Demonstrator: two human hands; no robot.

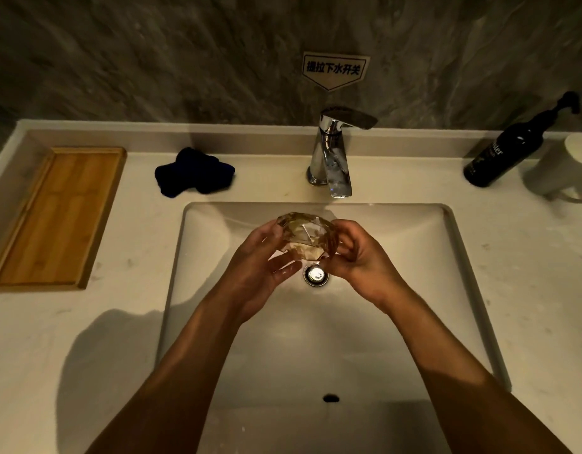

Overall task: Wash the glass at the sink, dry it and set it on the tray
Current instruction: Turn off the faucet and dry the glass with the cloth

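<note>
- The faceted glass (304,235) is held over the sink basin (414,257), just above the drain (316,274) and in front of the chrome faucet (332,155), lying tilted between both hands.
- The left hand (256,273) cups it from below, fingers loosely curled around its side; the right hand (358,260) closes its fingers on the other side. Both grip the glass.
- No water stream is visible; whether the tap runs cannot be told.
- To wash well, I would keep one hand as a steady cradle while the other rubs the facets, turning the glass slowly; wet cut glass is likely slippery.
- Keeping it low over the basin limits the harm of a slip; the faucet spout is the nearest hard edge.
- The dark blue cloth (194,175) lies on the worktop (86,322) left of the faucet, and the wooden tray (53,217) sits further left, with open worktop between.
- A black pump bottle (505,155) and white mug (564,168) stand at the right, away from that route.
</note>
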